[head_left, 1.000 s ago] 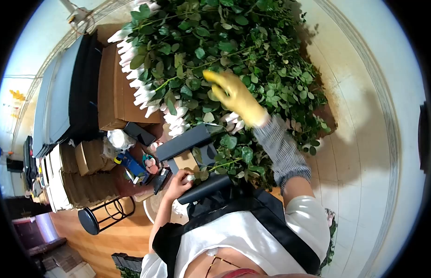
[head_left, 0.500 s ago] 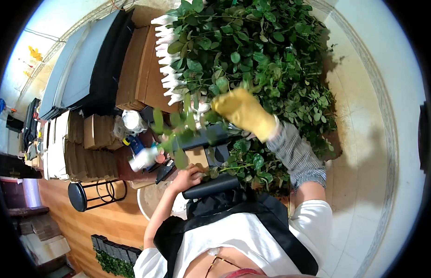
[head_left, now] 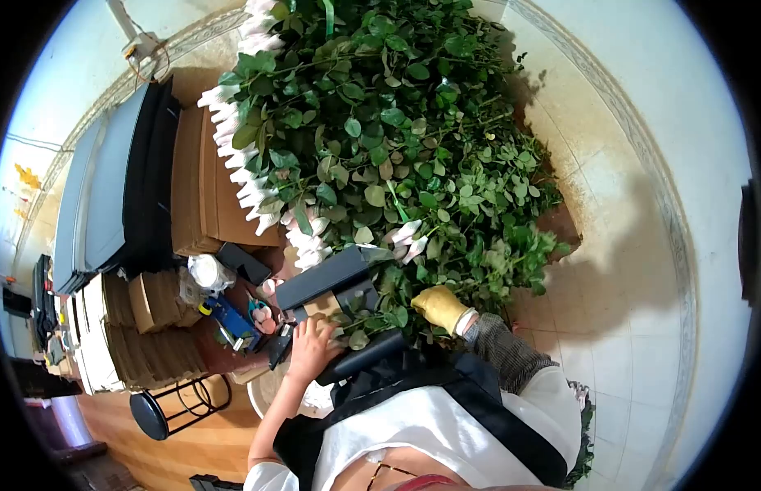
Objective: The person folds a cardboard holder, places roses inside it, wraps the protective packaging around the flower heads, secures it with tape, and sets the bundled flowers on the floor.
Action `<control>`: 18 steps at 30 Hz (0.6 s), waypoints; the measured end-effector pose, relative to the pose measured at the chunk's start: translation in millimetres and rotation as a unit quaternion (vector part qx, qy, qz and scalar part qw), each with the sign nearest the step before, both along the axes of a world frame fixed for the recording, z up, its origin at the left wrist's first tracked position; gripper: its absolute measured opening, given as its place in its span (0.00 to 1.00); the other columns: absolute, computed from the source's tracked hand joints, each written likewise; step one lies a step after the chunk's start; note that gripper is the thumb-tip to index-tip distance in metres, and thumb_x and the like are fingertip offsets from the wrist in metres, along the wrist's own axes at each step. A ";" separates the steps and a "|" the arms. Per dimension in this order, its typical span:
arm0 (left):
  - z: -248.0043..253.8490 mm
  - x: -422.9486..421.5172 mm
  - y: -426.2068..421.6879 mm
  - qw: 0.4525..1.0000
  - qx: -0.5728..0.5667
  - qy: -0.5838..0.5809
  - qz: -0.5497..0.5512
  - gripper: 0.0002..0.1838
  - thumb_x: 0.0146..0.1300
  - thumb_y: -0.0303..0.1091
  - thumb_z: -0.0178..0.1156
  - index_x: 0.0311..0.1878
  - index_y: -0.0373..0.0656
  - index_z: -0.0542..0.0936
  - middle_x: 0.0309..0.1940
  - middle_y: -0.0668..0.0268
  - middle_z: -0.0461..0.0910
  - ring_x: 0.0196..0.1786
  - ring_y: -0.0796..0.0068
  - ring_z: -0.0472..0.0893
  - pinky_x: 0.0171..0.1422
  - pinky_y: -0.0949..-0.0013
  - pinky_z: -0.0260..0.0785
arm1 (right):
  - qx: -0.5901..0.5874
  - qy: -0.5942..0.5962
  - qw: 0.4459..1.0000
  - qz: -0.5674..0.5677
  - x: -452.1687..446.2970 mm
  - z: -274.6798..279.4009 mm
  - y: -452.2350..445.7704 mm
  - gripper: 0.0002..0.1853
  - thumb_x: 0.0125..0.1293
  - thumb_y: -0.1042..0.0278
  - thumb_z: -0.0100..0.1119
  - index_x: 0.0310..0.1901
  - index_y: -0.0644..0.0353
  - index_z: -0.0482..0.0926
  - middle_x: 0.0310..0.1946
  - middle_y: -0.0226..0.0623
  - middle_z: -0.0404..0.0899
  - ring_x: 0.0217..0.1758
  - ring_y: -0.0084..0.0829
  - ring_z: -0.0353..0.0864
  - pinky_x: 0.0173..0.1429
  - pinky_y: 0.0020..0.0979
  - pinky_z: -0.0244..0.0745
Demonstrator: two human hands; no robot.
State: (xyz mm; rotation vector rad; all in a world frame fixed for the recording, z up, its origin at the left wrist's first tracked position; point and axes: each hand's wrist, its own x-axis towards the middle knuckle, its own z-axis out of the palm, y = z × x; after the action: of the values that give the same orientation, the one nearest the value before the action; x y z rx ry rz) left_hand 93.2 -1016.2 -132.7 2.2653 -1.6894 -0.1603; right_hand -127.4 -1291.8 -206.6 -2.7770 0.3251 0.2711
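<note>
My left hand (head_left: 312,350) is bare, its fingers stretched out and slightly apart over the edge of a brown card (head_left: 321,306) on a black stand (head_left: 323,277). Beside its fingertips lie leafy stems (head_left: 389,316). My right hand (head_left: 440,309), in a yellow glove with a grey striped sleeve, is curled closed around the right end of these stems, which the glove partly hides. A black roll-shaped edge (head_left: 362,358) lies just below the stems. Above is a large pile of leafy stems (head_left: 413,147), with flower heads in white sleeves (head_left: 254,192) along its left side.
Left of the pile stand cardboard sheets (head_left: 221,180) and dark grey panels (head_left: 119,180). Folded cartons (head_left: 151,356), a phone (head_left: 244,263), a tape roll (head_left: 210,272) and a blue tool (head_left: 233,319) are nearby. A black stool (head_left: 150,415) and a round tub (head_left: 270,393) are lower left.
My right hand has come down from the pile to the stems near my body. A sleeved flower that swung blurred over the stand is no longer there. My left hand's fingers have straightened.
</note>
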 end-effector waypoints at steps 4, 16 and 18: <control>-33.8 11.7 10.2 0.983 0.044 0.179 -0.012 0.28 0.48 0.40 0.78 0.54 0.43 0.83 0.43 0.56 0.78 0.50 0.50 0.80 0.55 0.55 0.74 | 0.247 0.149 0.957 0.025 23.3 37.5 -48.9 0.22 0.68 0.58 0.59 0.60 0.59 0.81 0.51 0.47 0.86 0.52 0.47 0.84 0.58 0.44 0.78; -40.2 9.1 12.1 0.950 0.014 0.308 0.039 0.29 0.50 0.33 0.79 0.58 0.40 0.82 0.50 0.54 0.75 0.51 0.54 0.81 0.57 0.60 0.78 | -0.282 -0.254 0.919 -0.112 236.0 93.0 -119.8 0.20 0.55 0.69 0.65 0.52 0.56 0.80 0.47 0.34 0.82 0.55 0.37 0.80 0.66 0.39 0.70; -45.7 11.5 12.1 0.960 0.003 0.280 0.024 0.29 0.51 0.33 0.79 0.57 0.40 0.83 0.50 0.56 0.75 0.52 0.54 0.81 0.57 0.61 0.80 | -0.284 -0.312 0.896 -0.139 233.2 84.6 -107.8 0.17 0.57 0.68 0.64 0.50 0.53 0.81 0.43 0.32 0.83 0.52 0.36 0.81 0.63 0.40 0.71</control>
State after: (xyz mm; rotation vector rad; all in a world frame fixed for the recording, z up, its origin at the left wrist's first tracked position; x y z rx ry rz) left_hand 104.7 -1004.1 -178.4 2.0002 -1.3272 -0.7204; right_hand 105.8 -1399.7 -122.0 -3.0943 0.7057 -0.9085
